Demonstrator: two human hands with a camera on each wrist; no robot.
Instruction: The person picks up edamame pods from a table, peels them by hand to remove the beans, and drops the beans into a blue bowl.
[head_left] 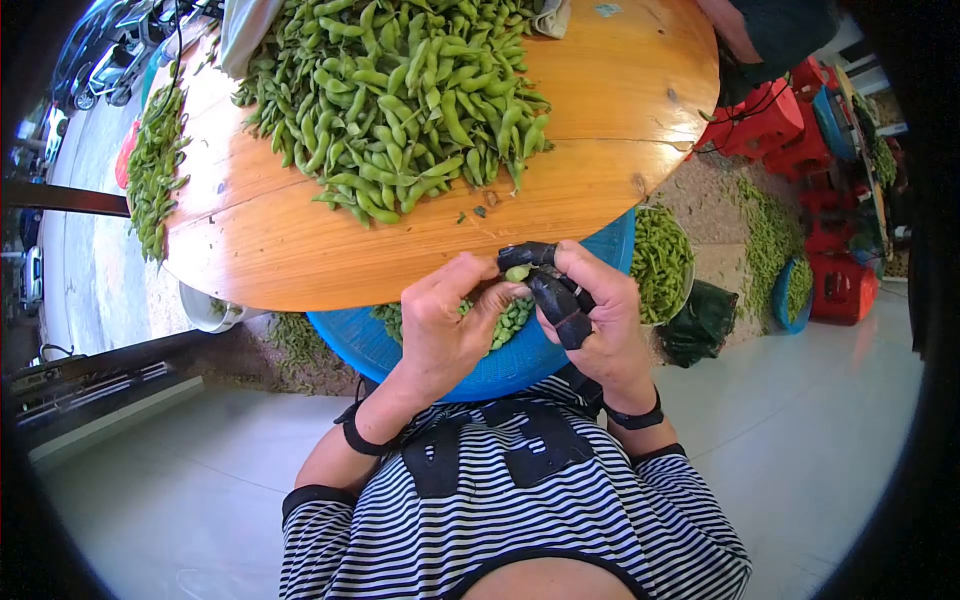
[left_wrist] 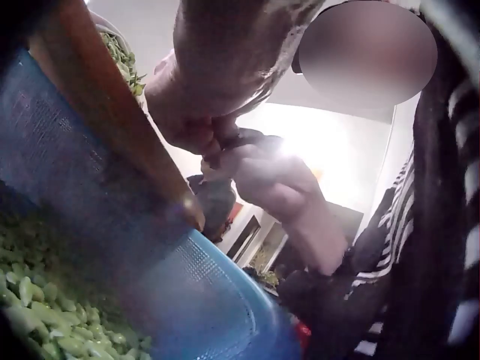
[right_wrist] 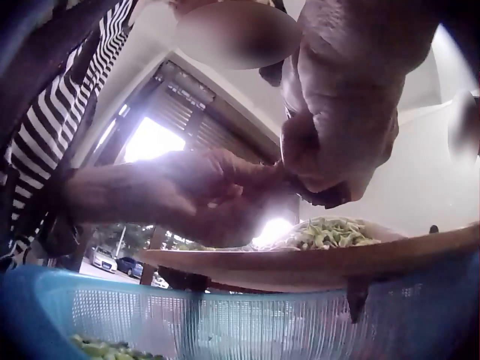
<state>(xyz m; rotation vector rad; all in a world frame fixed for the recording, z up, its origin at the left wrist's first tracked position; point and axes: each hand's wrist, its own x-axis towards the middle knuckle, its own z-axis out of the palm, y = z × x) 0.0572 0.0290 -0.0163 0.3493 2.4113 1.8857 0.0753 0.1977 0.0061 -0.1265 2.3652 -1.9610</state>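
Note:
A green edamame pod point(head_left: 518, 272) shows between the two hands, just off the table's near edge. My left hand point(head_left: 440, 322) pinches it from the left between thumb and fingers. From the other side my right hand point(head_left: 612, 312) grips it with the thumb and forefinger, both wrapped in black covers point(head_left: 560, 310). Part of the pod is hidden by these fingers. Below the hands sits a blue basket point(head_left: 345, 350) holding shelled green beans point(left_wrist: 67, 322). In both wrist views the hands meet above the basket, and the pod is hard to make out there.
A large heap of pods point(head_left: 400, 100) covers the middle of the wooden table point(head_left: 260, 250), with a smaller pile point(head_left: 158, 170) at its left edge. A bowl of pods point(head_left: 660, 265) stands to the right, near a dark bag point(head_left: 703, 322) and red stools point(head_left: 840, 288).

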